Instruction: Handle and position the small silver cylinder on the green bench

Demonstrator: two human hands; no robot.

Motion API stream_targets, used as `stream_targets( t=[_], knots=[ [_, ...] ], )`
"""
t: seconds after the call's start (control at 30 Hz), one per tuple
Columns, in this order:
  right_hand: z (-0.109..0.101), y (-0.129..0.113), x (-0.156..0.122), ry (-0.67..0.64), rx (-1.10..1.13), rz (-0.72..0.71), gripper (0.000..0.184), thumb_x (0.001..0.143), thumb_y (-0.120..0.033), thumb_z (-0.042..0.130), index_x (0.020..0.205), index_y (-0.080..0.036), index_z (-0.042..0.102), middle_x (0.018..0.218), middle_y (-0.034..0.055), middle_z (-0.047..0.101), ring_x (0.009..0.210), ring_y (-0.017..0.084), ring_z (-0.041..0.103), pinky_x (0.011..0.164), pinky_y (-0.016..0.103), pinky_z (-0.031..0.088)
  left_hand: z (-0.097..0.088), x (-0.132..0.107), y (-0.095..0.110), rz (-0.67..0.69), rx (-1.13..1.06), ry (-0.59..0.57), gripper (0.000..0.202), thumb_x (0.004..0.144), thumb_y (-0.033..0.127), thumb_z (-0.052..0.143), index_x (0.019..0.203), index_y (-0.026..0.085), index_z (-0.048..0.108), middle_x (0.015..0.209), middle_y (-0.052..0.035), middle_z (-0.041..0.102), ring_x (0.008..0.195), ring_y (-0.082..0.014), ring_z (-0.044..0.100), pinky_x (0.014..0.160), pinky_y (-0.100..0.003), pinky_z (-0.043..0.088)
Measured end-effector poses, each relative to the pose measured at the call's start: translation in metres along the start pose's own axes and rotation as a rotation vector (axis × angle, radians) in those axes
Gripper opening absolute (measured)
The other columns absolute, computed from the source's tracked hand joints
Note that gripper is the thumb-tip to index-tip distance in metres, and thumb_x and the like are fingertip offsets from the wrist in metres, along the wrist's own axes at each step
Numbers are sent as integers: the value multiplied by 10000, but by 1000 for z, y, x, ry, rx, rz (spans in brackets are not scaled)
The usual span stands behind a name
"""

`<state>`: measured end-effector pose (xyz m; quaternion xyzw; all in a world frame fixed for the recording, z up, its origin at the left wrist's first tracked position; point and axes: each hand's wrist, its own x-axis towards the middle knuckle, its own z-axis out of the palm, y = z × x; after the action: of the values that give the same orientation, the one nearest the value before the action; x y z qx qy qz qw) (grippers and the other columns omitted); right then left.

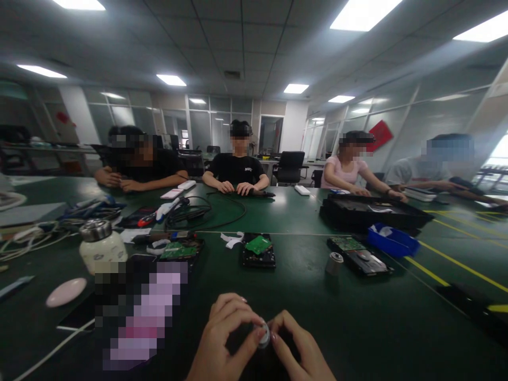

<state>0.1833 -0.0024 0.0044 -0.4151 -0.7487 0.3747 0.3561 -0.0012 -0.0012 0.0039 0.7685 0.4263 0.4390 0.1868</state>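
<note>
My left hand [224,338] and my right hand [297,346] meet at the bottom centre of the view, above the green table [301,296]. Both pinch a small round silver-white part [263,335] between their fingertips. What lies under the hands is dark and hard to make out. Ahead on the table rests a black hard drive with a green circuit board [259,251] on top. To its right stands a small grey cylinder [334,263], then another opened drive [359,255].
A white bottle with a metal cap [100,247], a pink oval pad [65,292] and cables [198,211] lie at the left. A blue bin [392,241] and black tray [369,210] sit at the right. Several people sit across the table, working.
</note>
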Motion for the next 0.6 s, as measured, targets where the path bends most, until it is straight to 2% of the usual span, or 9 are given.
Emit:
stream_targets(
  t=[0.17,0.27,0.33,0.43,0.5,0.6],
  knots=[
    [0,1,0,11,9,-9,266,928,-415,398,846,-187,507,800,36,561,742,177,555,694,291,463,-1,0,2,-29,-41,-23,136,863,320,575,866,270,702,853,-26,684,966,-216,541,879,-375,469],
    [0,2,-1,24,45,-38,234,938,-397,405,971,-192,512,880,54,598,812,187,590,748,306,487,-2,0,4,-48,-77,-33,143,858,317,573,894,271,704,907,-37,679,976,-216,549,872,-368,485],
    [-1,2,-2,47,75,-71,252,947,-377,402,1107,-203,492,995,79,618,892,196,607,817,329,495,-1,-2,4,-64,-101,-26,186,833,317,602,995,270,679,987,-47,669,1007,-221,552,888,-372,491],
    [-2,4,-4,59,52,-144,344,954,-338,407,1281,-235,438,1197,112,581,978,202,612,888,357,495,1,-5,2,-91,-145,-32,405,776,300,656,1173,259,588,1090,-67,637,1040,-227,569,911,-378,499],
    [-3,5,-5,18,-17,-213,397,946,-312,438,1339,-259,425,1312,115,524,1114,223,563,974,389,452,2,-5,0,-100,-161,-60,427,763,279,659,1182,247,585,1114,-80,630,1042,-232,588,920,-379,501],
    [-4,8,-4,-56,-119,-263,440,932,-312,490,1367,-287,432,1416,98,438,1287,251,420,1057,432,367,2,-4,-1,-95,-146,-125,304,772,277,634,1072,237,657,1111,-92,652,1059,-253,596,923,-393,502]
  ],
)
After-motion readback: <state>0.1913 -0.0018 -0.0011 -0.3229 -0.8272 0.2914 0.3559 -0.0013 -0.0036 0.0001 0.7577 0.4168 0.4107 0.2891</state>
